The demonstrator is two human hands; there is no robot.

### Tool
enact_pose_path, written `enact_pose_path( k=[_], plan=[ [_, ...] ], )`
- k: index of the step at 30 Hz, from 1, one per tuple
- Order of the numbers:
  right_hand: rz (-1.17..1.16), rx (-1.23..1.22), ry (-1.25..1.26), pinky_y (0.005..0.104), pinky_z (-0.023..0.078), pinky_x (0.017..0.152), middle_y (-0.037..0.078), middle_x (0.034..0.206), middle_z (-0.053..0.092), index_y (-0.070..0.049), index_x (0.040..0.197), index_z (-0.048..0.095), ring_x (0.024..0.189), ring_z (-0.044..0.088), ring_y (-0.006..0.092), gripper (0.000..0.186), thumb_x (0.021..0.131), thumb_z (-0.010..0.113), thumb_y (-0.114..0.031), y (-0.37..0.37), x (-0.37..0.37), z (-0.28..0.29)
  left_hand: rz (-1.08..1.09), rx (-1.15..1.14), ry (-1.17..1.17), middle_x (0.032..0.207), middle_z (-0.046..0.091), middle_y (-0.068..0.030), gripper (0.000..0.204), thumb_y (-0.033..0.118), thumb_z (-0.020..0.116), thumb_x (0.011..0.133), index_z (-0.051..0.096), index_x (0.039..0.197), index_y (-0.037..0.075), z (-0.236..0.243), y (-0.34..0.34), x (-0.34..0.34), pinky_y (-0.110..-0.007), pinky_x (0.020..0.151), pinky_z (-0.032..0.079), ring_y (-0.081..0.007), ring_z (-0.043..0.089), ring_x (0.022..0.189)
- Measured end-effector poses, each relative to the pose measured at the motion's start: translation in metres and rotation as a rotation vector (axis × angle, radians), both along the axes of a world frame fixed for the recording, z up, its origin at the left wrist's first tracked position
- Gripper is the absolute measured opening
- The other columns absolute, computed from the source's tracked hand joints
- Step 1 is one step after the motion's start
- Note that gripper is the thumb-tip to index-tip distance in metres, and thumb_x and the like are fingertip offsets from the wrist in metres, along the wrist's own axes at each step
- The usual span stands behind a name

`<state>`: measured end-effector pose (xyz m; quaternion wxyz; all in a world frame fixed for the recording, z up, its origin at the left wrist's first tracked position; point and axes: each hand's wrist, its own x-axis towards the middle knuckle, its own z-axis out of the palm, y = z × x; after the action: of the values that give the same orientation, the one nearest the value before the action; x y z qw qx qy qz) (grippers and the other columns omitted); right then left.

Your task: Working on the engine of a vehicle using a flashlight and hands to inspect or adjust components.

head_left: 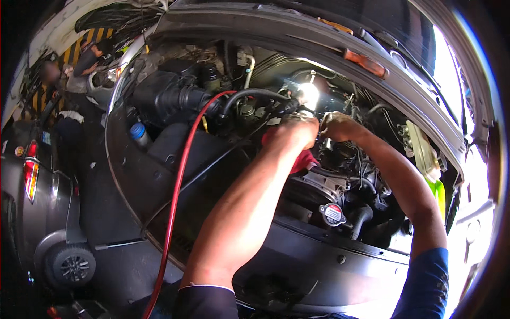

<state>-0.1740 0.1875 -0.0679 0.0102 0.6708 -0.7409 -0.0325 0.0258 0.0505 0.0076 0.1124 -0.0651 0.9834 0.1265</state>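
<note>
Both hands are deep in the open front of a car (319,260), over the engine (348,157). The left hand (298,130) is curled up, with its back facing up. I can't tell if it grips something, because its inside is hidden. The right hand (339,127) is just beside it, on the right. It is bent in too, and its tips point toward the left hand. I can't see if it holds a small part or only touches one. A very bright light (308,95) shines just past the left hand. A red thing like a cloth (304,161) is under the left wrist, and I can't tell if the hand touches it. A red hose (183,165) runs down on the left of the left arm (239,212). A round cap (333,214) sits nearer the person than the hands.
</note>
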Motion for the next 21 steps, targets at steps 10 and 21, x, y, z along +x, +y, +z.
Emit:
enact_pose_path(
  k=[10,21],
  plan=[
    [0.009,0.463,-0.016,0.0446,0.054,0.071,0.02,0.09,0.074,0.001,0.096,0.075,0.077,0.07,0.0325,0.03,0.083,0.068,-0.026,-0.025,-0.014,-0.015,-0.052,-0.037,-0.009,0.127,0.069,-0.0178,0.046,0.029,0.077,0.089,0.068,0.125,0.002,0.01,0.001,0.004,-0.041,0.102,0.054,-0.0307,0.066,0.119],
    [-0.053,0.579,-0.058,0.0441,0.053,0.094,0.023,0.115,0.07,-0.003,0.12,0.067,0.108,0.068,0.0366,0.044,0.078,0.068,-0.017,-0.037,0.017,-0.003,-0.024,-0.001,0.035,0.134,0.065,-0.0181,0.056,0.034,0.08,0.087,0.065,0.13,0.0,0.003,-0.001,0.004,-0.042,0.105,0.052,-0.0321,0.064,0.123]
  ],
)
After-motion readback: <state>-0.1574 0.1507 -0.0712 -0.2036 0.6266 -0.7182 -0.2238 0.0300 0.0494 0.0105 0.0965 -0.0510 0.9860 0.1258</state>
